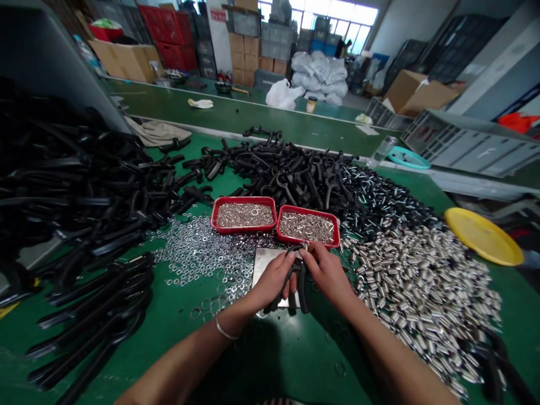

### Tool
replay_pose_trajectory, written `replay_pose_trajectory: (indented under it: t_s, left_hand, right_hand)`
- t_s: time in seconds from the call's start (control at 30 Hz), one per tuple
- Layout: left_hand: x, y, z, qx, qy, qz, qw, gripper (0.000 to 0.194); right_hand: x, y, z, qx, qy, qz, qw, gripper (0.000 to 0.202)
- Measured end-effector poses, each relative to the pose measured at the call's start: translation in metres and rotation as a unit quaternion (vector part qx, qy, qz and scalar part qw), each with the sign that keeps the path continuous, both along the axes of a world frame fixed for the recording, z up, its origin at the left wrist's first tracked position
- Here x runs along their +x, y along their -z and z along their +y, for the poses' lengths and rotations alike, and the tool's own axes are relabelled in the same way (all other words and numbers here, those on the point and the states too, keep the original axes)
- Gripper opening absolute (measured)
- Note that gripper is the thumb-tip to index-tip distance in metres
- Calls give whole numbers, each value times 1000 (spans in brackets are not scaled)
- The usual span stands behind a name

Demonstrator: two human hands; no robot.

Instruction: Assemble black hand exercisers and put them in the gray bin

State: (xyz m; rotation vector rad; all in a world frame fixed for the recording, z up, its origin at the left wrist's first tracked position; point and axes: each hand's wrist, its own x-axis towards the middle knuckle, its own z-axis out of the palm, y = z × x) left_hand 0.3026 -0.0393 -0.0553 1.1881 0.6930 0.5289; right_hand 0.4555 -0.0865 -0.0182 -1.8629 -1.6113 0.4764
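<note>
My left hand is wrapped round a black clamp-like part with two curved handles. The part is upright over a square metal plate on the green table. Closed at the top of the same part, my right hand pinches near its upper end. A small shiny metal piece shows at the fingertips, too small to make out fully. Just beyond the hands stand two red trays: the left tray holds tiny metal bits, the right tray small metal pins.
Loose metal rings are scattered to the left. Silver cylindrical pieces lie heaped at right, beside a yellow lid. Black handle parts pile up behind the trays, and longer ones lie at left. Grey crates stand far right.
</note>
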Motion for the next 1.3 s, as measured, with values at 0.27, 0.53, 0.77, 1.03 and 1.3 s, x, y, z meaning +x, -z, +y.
replay_pose_trajectory:
  t_s: [0.27,0.53,0.77,1.03,1.3]
  left_hand:
    - [-2,-7,2,10,-50,10,999,51]
    - [0,-13,2,56,-36,47,997,52]
    - [-3,-18,1,58,-31,13,998,55]
    - [-7,-12,-6,78,-6,59,995,52]
    - [-7,-11,-10,121,-26,117,985,47]
  right_hand:
    - [8,0,-4,-3,9,-29,1000,24]
    - [-8,-3,-12,2,-33,11,999,23]
    - [1,-9,-14,24,14,-31,999,22]
    - [1,-4,-12,-14,-52,-12,998,24]
    - [-10,2,-23,16,-2,88,996,23]
